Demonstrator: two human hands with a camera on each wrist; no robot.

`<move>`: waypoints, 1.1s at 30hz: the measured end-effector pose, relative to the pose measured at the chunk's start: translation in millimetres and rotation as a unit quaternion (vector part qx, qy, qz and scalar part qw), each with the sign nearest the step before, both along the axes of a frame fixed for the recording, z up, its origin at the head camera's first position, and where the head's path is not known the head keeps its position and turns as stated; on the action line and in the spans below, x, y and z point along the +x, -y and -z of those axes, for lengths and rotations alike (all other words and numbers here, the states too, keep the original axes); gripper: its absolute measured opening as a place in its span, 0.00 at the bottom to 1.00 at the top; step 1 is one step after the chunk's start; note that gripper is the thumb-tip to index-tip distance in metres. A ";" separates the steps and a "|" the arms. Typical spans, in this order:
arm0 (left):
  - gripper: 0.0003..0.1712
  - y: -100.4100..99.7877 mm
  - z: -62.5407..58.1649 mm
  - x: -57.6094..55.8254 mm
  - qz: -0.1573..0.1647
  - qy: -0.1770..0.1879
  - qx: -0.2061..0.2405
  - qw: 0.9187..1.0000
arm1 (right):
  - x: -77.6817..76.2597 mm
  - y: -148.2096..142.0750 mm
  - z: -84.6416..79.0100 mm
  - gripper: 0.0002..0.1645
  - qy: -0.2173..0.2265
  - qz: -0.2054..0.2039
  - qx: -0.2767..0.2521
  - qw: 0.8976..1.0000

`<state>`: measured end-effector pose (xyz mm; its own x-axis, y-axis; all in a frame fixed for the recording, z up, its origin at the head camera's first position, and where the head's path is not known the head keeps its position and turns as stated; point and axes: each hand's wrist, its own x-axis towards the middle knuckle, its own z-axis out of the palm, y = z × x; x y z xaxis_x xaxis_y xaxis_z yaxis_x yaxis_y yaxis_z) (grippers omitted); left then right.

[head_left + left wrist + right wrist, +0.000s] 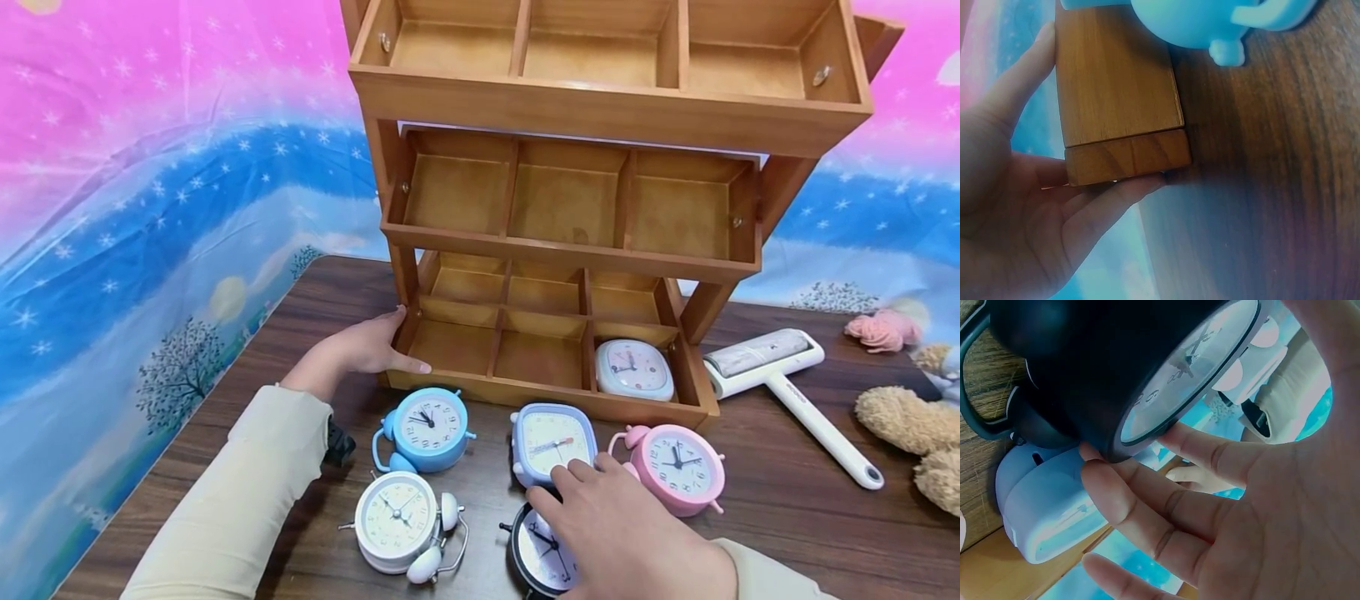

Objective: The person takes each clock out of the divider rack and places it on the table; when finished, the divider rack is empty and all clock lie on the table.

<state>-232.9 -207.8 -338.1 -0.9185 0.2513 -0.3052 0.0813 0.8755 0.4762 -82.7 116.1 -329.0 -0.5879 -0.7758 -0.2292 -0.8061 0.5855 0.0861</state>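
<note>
My left hand grips the lower left corner of a wooden shelf rack, with its thumb along the front; in the left wrist view it spans the wooden end. My right hand holds a black twin-bell alarm clock by its rim; the thumb's tip is hidden. Just beyond those fingers stands a squarish periwinkle clock. To the right of that hand lies a pink alarm clock. A blue alarm clock and a white twin-bell alarm clock lie near my left forearm.
A pale blue-white clock sits in the lowest tier's front right compartment. Right of the rack lie a white lint roller, a pink flower and a plush toy. A patterned cloth hangs behind the dark wood table.
</note>
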 end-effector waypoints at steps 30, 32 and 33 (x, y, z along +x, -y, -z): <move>0.64 0.3 -0.1 1.9 0.002 -0.003 0.003 1.000 | -121.3 -51.5 -27.7 0.43 0.079 0.232 -0.084 0.966; 0.64 0.0 0.1 1.4 0.001 -0.001 0.005 1.000 | -132.5 -57.1 -25.2 0.43 0.106 0.266 -0.071 0.956; 0.64 -0.3 -0.1 1.4 0.000 -0.001 0.006 1.000 | -137.6 -59.5 -24.3 0.44 0.118 0.279 -0.068 0.950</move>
